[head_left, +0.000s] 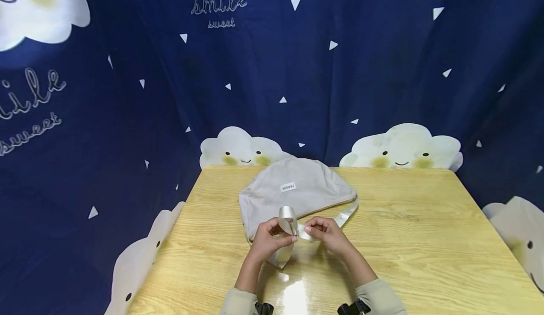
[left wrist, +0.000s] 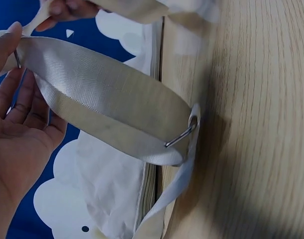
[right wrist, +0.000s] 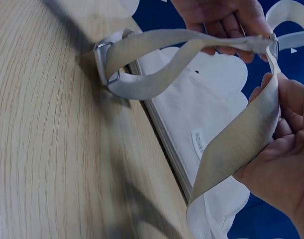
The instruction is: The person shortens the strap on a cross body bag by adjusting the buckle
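A pale grey shoulder bag (head_left: 265, 199) with a small FASHION label (head_left: 288, 187) lies on the table. Its cream webbing strap (head_left: 287, 212) rises toward me in a loop. My left hand (head_left: 267, 240) pinches the strap beside a metal slider buckle (right wrist: 275, 46), thumb and fingertips right at the metal. On the other side of the slider, my right hand (head_left: 328, 234) pinches the strap between thumb and fingers. From there the strap hangs twisted toward the bag's right corner. In the left wrist view, the doubled strap runs through a metal ring (left wrist: 180, 136) at the loop's far end.
The light wooden table (head_left: 408, 239) extends to both sides of the bag. Behind it hangs a dark blue curtain (head_left: 263, 64) printed with clouds and triangles. The bag's zipper edge (right wrist: 164, 142) faces me.
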Demonstrator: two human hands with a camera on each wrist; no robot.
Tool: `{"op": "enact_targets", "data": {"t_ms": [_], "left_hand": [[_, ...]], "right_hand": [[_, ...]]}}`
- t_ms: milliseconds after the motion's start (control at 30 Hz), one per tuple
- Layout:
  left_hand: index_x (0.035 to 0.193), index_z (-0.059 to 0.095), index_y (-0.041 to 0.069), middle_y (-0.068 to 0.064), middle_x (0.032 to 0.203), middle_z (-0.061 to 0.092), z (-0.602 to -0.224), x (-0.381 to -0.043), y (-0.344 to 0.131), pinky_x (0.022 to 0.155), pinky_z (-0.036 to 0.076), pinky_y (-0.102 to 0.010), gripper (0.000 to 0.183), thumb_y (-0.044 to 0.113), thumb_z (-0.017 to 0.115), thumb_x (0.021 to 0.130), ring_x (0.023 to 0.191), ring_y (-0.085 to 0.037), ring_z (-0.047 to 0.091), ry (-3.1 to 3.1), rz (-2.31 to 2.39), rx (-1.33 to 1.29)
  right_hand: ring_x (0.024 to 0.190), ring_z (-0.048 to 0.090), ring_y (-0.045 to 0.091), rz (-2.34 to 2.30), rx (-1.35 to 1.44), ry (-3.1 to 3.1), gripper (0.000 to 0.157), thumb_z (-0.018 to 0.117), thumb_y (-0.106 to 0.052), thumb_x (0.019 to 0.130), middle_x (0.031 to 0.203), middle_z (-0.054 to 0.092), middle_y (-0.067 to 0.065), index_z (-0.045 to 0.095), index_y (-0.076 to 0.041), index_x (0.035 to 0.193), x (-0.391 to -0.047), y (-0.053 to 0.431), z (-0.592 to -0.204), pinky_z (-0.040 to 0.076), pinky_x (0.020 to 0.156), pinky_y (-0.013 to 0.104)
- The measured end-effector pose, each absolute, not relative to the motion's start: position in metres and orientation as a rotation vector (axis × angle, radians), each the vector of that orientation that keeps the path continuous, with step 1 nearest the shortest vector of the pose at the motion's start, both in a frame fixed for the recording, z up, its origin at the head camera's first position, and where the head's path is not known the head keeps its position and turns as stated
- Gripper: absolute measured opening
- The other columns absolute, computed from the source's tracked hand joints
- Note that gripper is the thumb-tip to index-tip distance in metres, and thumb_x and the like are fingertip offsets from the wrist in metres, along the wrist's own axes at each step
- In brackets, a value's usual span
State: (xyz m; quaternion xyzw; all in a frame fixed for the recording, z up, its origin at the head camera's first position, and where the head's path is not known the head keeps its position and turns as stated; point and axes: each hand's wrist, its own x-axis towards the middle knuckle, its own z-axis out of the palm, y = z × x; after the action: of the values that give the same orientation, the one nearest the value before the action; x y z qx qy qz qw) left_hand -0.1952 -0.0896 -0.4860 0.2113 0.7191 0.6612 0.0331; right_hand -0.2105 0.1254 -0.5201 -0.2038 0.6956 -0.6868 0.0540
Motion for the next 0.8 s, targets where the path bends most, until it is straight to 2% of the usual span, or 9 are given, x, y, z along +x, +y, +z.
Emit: {"op": "enact_targets", "data": {"t_ms": [167, 333, 433, 600, 800], "left_hand": [[0.11, 0.063, -0.004, -0.015, 0.098, 0.066, -0.487, -0.194, -0.09, 0.079, 0.047, -0.037, 0.037, 0.0, 0.075, 0.075, 0.088, -0.024, 0.061, 2.203, 2.018, 0.611], [0.109, 0.064, -0.002, -0.013, 0.096, 0.066, -0.487, -0.195, -0.091, 0.078, 0.048, -0.037, 0.035, 0.001, 0.075, 0.075, 0.089, -0.029, 0.061, 2.207, 2.017, 0.606], [0.108, 0.065, -0.002, -0.013, 0.099, 0.066, -0.488, -0.195, -0.091, 0.079, 0.048, -0.038, 0.035, 0.0, 0.075, 0.075, 0.09, -0.032, 0.06, 2.198, 2.024, 0.604], [0.108, 0.065, -0.003, -0.014, 0.098, 0.066, -0.488, -0.197, -0.092, 0.079, 0.047, -0.039, 0.038, -0.003, 0.077, 0.072, 0.088, -0.032, 0.06, 2.199, 2.041, 0.582], [0.104, 0.067, -0.005, -0.02, 0.09, 0.066, -0.487, -0.198, -0.092, 0.074, 0.047, -0.034, 0.036, -0.003, 0.078, 0.07, 0.081, -0.028, 0.061, 2.226, 2.071, 0.557]], "right_hand": [[0.066, 0.051, 0.006, -2.113, -0.604, 2.064, 0.018, 0.059, -0.003, 0.09, 0.077, 0.06, 0.001, 0.058, 0.015, 0.094, -0.21, 0.118, -0.516, 0.042, 0.058, 0.02], [0.068, 0.052, 0.008, -2.087, -0.566, 2.068, 0.022, 0.06, -0.007, 0.091, 0.08, 0.061, 0.004, 0.059, 0.014, 0.097, -0.21, 0.115, -0.514, 0.043, 0.06, 0.022], [0.072, 0.055, 0.012, -2.039, -0.579, 2.092, 0.023, 0.06, -0.007, 0.09, 0.084, 0.063, 0.007, 0.059, 0.012, 0.105, -0.209, 0.118, -0.512, 0.046, 0.063, 0.025], [0.074, 0.058, 0.017, -1.966, -0.691, 2.127, 0.037, 0.065, 0.0, 0.085, 0.086, 0.062, 0.014, 0.055, 0.008, 0.119, -0.209, 0.123, -0.508, 0.049, 0.063, 0.028], [0.077, 0.058, 0.019, -1.937, -0.743, 2.2, 0.041, 0.071, 0.005, 0.077, 0.089, 0.06, 0.021, 0.055, 0.01, 0.114, -0.198, 0.117, -0.486, 0.048, 0.063, 0.027]]}}
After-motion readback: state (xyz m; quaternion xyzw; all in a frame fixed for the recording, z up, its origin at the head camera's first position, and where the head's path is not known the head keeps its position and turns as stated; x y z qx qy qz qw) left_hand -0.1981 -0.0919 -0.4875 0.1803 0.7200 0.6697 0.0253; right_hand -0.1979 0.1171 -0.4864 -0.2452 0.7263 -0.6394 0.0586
